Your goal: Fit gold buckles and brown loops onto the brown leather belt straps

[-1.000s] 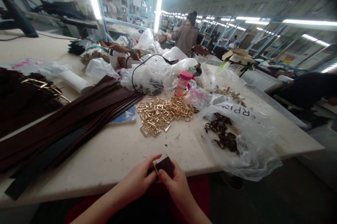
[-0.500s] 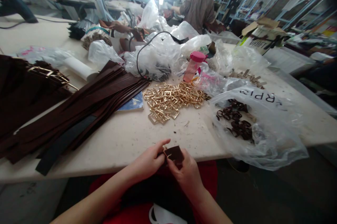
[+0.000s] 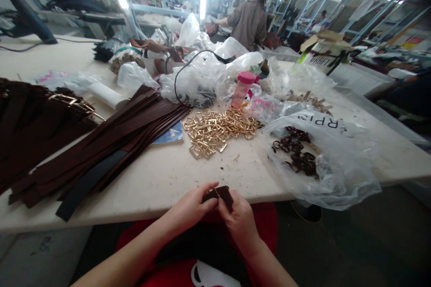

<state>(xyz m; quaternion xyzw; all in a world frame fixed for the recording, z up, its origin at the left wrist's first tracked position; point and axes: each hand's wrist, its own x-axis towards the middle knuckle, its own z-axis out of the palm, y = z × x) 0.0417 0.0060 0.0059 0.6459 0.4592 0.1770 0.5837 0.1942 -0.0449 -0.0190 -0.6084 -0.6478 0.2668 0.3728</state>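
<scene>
Between my hands, at the table's front edge, is a dark brown strap piece (image 3: 224,193) with a thin gold-coloured part at its middle. My left hand (image 3: 193,206) pinches its left end, thumb and fingers together. Closed round the right end is my right hand (image 3: 239,215). The strap's lower portion is hidden by the fingers. Beyond the hands lies a pile of gold rectangular buckles (image 3: 218,130). Long brown straps (image 3: 111,143) are stacked to the left, and small brown loops (image 3: 298,152) sit in a clear plastic bag (image 3: 350,170) at the right.
A pink-lidded bottle (image 3: 242,89) stands behind the buckles, before heaped plastic bags (image 3: 202,71). A blue booklet (image 3: 168,135) lies partly under the straps. A white roll (image 3: 107,94) is at the left, a cardboard box (image 3: 323,53) at the back right. Another person (image 3: 249,22) stands beyond the table.
The view has shifted slightly. The fingers of both hands have come closer together on the strap piece, and the left hand now covers its left end.
</scene>
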